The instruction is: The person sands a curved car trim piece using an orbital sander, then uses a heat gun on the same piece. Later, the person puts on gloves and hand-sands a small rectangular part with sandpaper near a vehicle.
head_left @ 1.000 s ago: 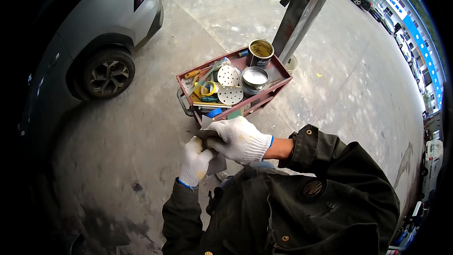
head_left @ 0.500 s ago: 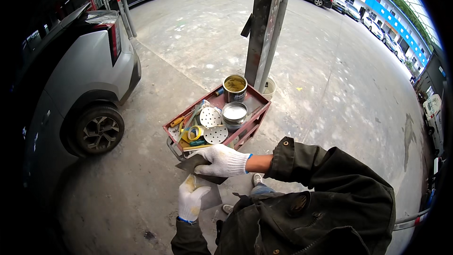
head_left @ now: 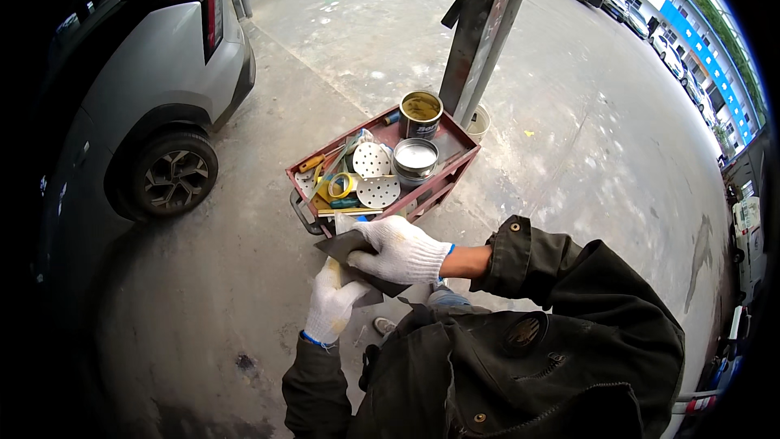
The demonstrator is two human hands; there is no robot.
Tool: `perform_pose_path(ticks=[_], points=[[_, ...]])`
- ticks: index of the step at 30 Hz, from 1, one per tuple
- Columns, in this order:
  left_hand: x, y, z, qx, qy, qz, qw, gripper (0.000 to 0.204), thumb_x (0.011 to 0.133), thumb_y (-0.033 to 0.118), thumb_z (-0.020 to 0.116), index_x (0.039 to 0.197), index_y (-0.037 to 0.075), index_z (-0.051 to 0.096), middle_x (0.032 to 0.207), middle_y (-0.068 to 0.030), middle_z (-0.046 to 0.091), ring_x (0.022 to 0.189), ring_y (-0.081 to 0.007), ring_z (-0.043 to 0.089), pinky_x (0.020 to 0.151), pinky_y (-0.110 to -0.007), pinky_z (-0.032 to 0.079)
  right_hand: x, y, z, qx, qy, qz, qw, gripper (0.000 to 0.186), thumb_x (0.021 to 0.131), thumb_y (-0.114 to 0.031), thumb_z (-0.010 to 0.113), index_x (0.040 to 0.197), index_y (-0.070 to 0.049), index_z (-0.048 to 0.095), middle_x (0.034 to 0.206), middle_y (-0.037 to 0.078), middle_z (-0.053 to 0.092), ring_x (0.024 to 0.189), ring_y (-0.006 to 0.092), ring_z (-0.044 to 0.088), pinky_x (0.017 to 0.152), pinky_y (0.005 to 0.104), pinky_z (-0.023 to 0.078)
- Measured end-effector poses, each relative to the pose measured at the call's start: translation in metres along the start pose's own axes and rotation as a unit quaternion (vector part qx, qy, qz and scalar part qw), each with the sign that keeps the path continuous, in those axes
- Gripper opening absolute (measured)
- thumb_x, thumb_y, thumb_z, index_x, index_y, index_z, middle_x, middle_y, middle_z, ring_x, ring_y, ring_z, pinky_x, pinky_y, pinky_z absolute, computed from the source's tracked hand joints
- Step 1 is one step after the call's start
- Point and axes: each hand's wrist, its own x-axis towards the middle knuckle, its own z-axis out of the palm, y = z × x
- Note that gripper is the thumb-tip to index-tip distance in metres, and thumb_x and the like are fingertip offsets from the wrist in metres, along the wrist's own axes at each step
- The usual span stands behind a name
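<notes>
Both of my hands wear white knit gloves and meet in front of the cart. My right hand [head_left: 400,249] pinches a thin, flat, dark grey sheet [head_left: 337,245], thumb on top. Just below it, my left hand [head_left: 333,301] is closed on a second grey sheet [head_left: 370,298], mostly hidden under the first. Whether these are sandpaper or thin spreaders I cannot tell. Beyond the hands, the red cart [head_left: 463,164] carries an open can of yellowish paste [head_left: 421,114], a tin with a white top [head_left: 415,157], perforated white discs [head_left: 378,192] and a yellow tape roll [head_left: 341,185].
A metal post [head_left: 487,32] rises right behind the cart, with a whitish bucket [head_left: 479,123] at its foot. To the left stands a silver car [head_left: 146,65], its rear wheel [head_left: 175,179] facing the cart. Concrete floor [head_left: 585,162] stretches right toward parked cars.
My left hand has come up closer to the right, and its sheet has slid further under the upper one. The view has shifted, so the cart sits higher and further right.
</notes>
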Motion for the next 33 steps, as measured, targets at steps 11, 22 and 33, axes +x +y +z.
perform_pose_path(ticks=[11, 22, 33], points=[[-0.008, 0.003, -0.005, 0.041, 0.022, -0.028, 0.999, 0.063, 0.080, -0.002, 0.059, 0.141, -0.004, 0.045, 0.129, -0.0123, 0.058, 0.117, -0.0168, 0.055, 0.099, -0.028, 0.044, 0.002, 0.007, 0.011, -0.003, 0.127, -0.039, 0.991, 0.025, 0.082, -0.020, 0.065, 0.097, 0.000, 0.064, 0.074, 0.022, 0.064, 0.072, 0.0408, 0.066, 0.066, 0.0449, 0.053], [-0.009, 0.002, -0.004, 0.070, 0.050, 0.046, 0.995, 0.056, 0.079, -0.011, 0.052, 0.134, -0.004, 0.048, 0.121, -0.0099, 0.059, 0.110, -0.0169, 0.059, 0.089, -0.028, 0.051, 0.009, 0.000, 0.015, -0.064, 0.052, -0.063, 0.995, 0.026, 0.085, -0.023, 0.065, 0.093, 0.000, 0.061, 0.069, 0.020, 0.063, 0.069, 0.0412, 0.065, 0.064, 0.0474, 0.054], [-0.008, 0.000, 0.003, 0.066, 0.228, 0.118, 0.964, 0.030, 0.094, 0.002, 0.059, 0.122, -0.008, 0.059, 0.108, -0.0085, 0.067, 0.091, -0.0126, 0.064, 0.080, -0.027, 0.053, 0.003, 0.012, 0.029, 0.048, 0.076, 0.085, 0.992, 0.034, 0.086, -0.026, 0.073, 0.104, 0.003, 0.069, 0.084, 0.021, 0.071, 0.070, 0.0267, 0.068, 0.070, 0.0354, 0.053]])
